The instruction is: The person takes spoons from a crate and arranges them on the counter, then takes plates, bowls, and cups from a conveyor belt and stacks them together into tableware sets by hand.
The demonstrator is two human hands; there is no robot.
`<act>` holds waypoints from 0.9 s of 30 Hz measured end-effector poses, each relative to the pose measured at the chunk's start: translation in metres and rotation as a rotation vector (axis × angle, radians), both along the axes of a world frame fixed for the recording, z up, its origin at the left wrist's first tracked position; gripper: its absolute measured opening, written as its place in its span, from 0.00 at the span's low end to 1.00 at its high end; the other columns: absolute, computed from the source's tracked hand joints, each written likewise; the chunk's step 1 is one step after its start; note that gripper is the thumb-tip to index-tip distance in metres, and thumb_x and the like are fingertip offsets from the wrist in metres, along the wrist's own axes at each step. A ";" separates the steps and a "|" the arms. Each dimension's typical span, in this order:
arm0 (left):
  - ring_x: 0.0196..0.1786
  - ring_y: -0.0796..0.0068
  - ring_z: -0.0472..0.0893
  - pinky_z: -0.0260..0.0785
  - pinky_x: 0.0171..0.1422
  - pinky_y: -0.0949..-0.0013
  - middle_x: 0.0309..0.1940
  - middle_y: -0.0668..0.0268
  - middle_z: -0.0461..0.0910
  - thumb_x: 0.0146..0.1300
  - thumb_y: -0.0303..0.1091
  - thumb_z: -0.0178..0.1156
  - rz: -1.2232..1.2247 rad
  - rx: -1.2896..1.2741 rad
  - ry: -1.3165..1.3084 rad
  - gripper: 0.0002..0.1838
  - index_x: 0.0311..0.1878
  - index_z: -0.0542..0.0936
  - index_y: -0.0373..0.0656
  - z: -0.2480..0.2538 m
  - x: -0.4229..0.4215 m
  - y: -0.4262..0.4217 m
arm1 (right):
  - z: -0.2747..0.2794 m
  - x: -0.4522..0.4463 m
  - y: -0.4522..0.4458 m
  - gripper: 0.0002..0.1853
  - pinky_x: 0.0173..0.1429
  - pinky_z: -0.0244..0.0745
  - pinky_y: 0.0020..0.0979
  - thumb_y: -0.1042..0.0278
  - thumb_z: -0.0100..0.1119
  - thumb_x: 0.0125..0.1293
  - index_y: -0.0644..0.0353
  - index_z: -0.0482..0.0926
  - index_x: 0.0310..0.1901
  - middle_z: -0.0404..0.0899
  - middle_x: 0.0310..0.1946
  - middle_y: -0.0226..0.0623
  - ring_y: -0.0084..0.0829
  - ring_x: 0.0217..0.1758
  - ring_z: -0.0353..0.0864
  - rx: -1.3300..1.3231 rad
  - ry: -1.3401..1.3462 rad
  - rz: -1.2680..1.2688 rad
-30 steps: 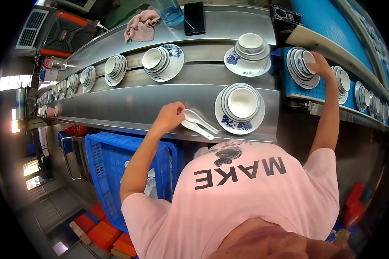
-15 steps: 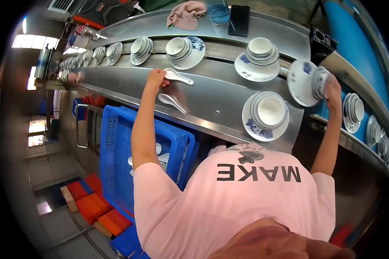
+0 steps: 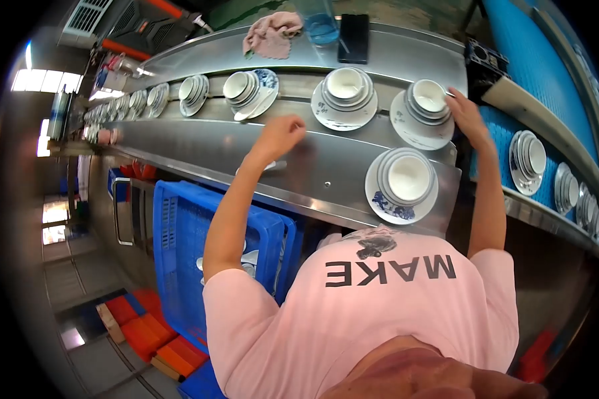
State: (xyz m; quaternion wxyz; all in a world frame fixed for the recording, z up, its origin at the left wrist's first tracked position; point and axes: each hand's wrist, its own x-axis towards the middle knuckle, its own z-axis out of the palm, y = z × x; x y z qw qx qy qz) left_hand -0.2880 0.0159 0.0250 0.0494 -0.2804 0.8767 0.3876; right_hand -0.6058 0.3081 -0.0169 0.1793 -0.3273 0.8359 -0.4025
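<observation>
My left hand point(image 3: 283, 136) is above the steel counter, fingers loosely curled, with nothing visible in them. A white spoon point(image 3: 242, 114) lies on the plate of a nearby dish stack point(image 3: 238, 86). A second white spoon point(image 3: 277, 165) rests on the counter, partly hidden by my left forearm. At the right, my right hand point(image 3: 469, 114) has its fingers at the rim of a stack of bowls point(image 3: 427, 96) standing upright on a patterned plate point(image 3: 412, 133). Another dish stack point(image 3: 344, 85) stands to its left, and one more point(image 3: 409, 178) is nearer my body.
A row of dish stacks point(image 3: 157, 96) runs to the far left along the strip. Behind it lie a pink cloth point(image 3: 273, 34), a blue-tinted container point(image 3: 321, 30) and a black phone point(image 3: 353, 38). A blue crate point(image 3: 180, 233) holds spoons. More stacks sit on the blue belt point(image 3: 529, 46) at right.
The spoon from my left hand now lies on a plate in the row, and that hand has moved right. My right hand has brought the tilted dish stack left and upright onto the strip.
</observation>
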 end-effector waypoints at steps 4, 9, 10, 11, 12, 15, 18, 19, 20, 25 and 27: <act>0.38 0.58 0.75 0.68 0.44 0.63 0.34 0.58 0.75 0.48 0.32 0.59 -0.212 -0.537 -0.125 0.15 0.42 0.75 0.43 0.029 0.049 0.006 | 0.016 -0.061 0.111 0.19 0.58 0.64 0.29 0.74 0.49 0.58 0.61 0.72 0.53 0.74 0.51 0.39 0.30 0.55 0.72 -0.109 0.284 -0.173; 0.39 0.50 0.75 0.68 0.45 0.57 0.39 0.57 0.74 0.45 0.37 0.62 -0.112 -0.454 -0.378 0.17 0.40 0.75 0.45 -0.018 0.088 -0.007 | 0.004 -0.120 0.227 0.26 0.61 0.59 0.34 0.73 0.47 0.50 0.60 0.69 0.56 0.71 0.53 0.45 0.41 0.59 0.68 0.285 0.401 -0.225; 0.38 0.50 0.75 0.68 0.44 0.56 0.37 0.56 0.75 0.45 0.37 0.61 -0.095 -0.429 -0.327 0.15 0.39 0.76 0.44 -0.025 0.083 -0.006 | -0.008 -0.129 0.237 0.26 0.60 0.60 0.34 0.72 0.49 0.49 0.61 0.69 0.55 0.71 0.52 0.46 0.42 0.58 0.68 0.303 0.343 -0.210; 0.37 0.50 0.75 0.68 0.43 0.56 0.35 0.55 0.76 0.46 0.36 0.61 -0.075 -0.405 -0.277 0.14 0.37 0.76 0.43 -0.032 0.075 -0.007 | -0.012 -0.128 0.233 0.26 0.59 0.61 0.34 0.70 0.50 0.48 0.62 0.70 0.54 0.72 0.51 0.47 0.43 0.56 0.70 0.346 0.317 -0.192; 0.36 0.50 0.76 0.68 0.42 0.56 0.33 0.54 0.77 0.46 0.36 0.60 -0.055 -0.381 -0.224 0.12 0.35 0.76 0.42 -0.038 0.064 -0.007 | -0.016 -0.129 0.228 0.26 0.58 0.62 0.34 0.69 0.52 0.48 0.63 0.70 0.53 0.72 0.50 0.48 0.43 0.55 0.71 0.388 0.293 -0.174; 0.30 0.59 0.77 0.69 0.36 0.60 0.25 0.55 0.77 0.49 0.34 0.58 0.182 -0.059 -0.080 0.11 0.33 0.76 0.37 -0.059 0.018 -0.002 | -0.015 -0.133 0.218 0.26 0.55 0.64 0.35 0.66 0.54 0.45 0.64 0.72 0.50 0.74 0.46 0.49 0.44 0.51 0.73 0.451 0.270 -0.095; 0.25 0.73 0.76 0.70 0.26 0.71 0.24 0.61 0.76 0.52 0.32 0.58 0.444 0.246 0.103 0.15 0.41 0.74 0.34 -0.067 -0.014 0.000 | -0.018 -0.141 0.220 0.25 0.53 0.66 0.34 0.67 0.55 0.45 0.65 0.73 0.49 0.76 0.43 0.48 0.41 0.48 0.75 0.421 0.250 -0.060; 0.24 0.75 0.76 0.70 0.24 0.75 0.27 0.61 0.77 0.53 0.31 0.58 0.490 0.323 0.130 0.18 0.47 0.72 0.34 -0.071 -0.019 -0.004 | -0.018 -0.140 0.221 0.25 0.52 0.66 0.33 0.67 0.56 0.46 0.64 0.72 0.49 0.76 0.43 0.46 0.40 0.48 0.75 0.398 0.221 -0.053; 0.25 0.76 0.77 0.71 0.26 0.75 0.28 0.61 0.77 0.53 0.32 0.58 0.514 0.466 0.154 0.20 0.49 0.72 0.34 -0.065 -0.020 -0.004 | -0.019 -0.142 0.224 0.24 0.52 0.66 0.33 0.68 0.56 0.47 0.64 0.72 0.50 0.76 0.43 0.45 0.38 0.48 0.74 0.376 0.192 -0.046; 0.31 0.77 0.78 0.71 0.36 0.75 0.30 0.63 0.78 0.56 0.32 0.56 0.596 0.073 0.313 0.17 0.49 0.74 0.35 -0.020 0.031 0.004 | -0.025 -0.108 0.234 0.22 0.53 0.65 0.27 0.72 0.51 0.51 0.64 0.72 0.51 0.76 0.43 0.34 0.27 0.47 0.73 -0.037 -0.195 -0.255; 0.36 0.77 0.78 0.71 0.40 0.74 0.32 0.63 0.78 0.59 0.30 0.54 0.787 -0.208 0.494 0.12 0.44 0.77 0.37 -0.013 0.076 0.003 | -0.035 -0.097 0.232 0.22 0.54 0.65 0.26 0.73 0.50 0.52 0.64 0.71 0.52 0.75 0.45 0.33 0.25 0.48 0.72 -0.158 -0.236 -0.299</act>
